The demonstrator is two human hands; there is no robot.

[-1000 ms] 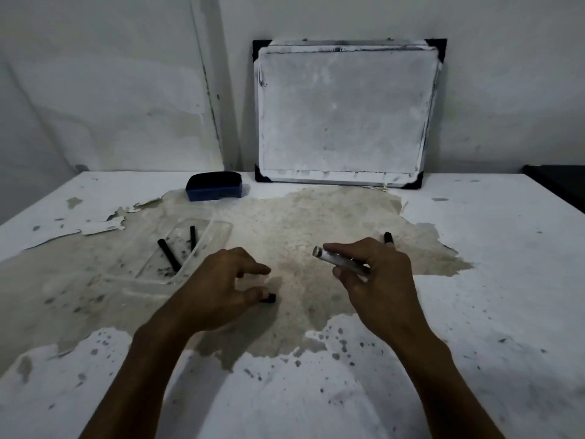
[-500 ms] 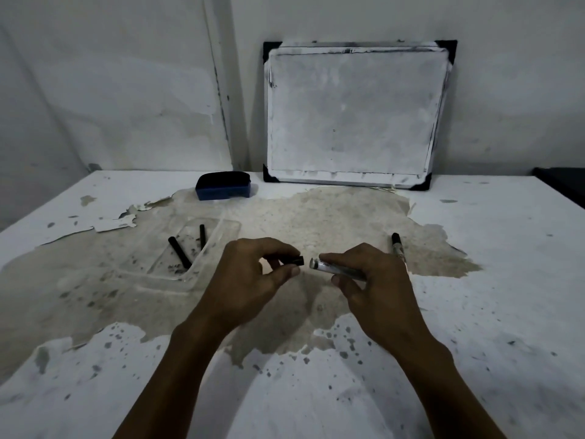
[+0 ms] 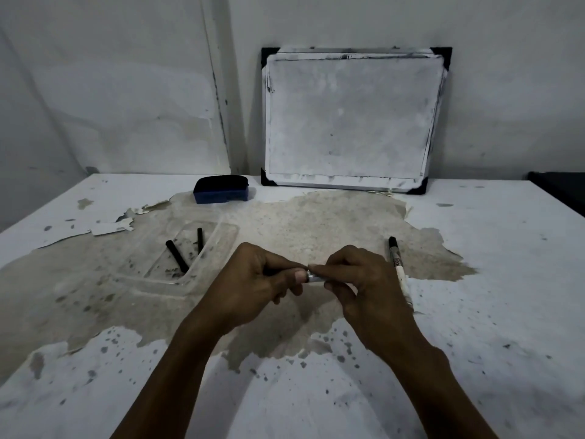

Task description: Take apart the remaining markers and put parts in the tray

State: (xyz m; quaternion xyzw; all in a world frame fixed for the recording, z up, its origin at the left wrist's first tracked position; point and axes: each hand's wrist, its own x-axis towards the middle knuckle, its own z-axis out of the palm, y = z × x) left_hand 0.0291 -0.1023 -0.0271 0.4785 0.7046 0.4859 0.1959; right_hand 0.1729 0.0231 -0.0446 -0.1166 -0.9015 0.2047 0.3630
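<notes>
At table centre, both hands meet on a marker barrel.
The left hand (image 3: 253, 280) pinches a black cap (image 3: 271, 271) against the white marker barrel (image 3: 315, 278) that the right hand (image 3: 364, 286) grips; a spare marker (image 3: 398, 267) lies at three o'clock, a clear tray (image 3: 190, 258) at nine.

L hand (image 3: 253, 280) brought cap onto marker barrel (image 3: 313, 278).

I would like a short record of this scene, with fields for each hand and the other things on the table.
left hand: pinches a small black cap, mostly hidden
right hand: holds marker barrel
second marker: lies beside right hand
clear tray: holds two black sticks
eraser: near whiteboard
table: paint peeled
</notes>
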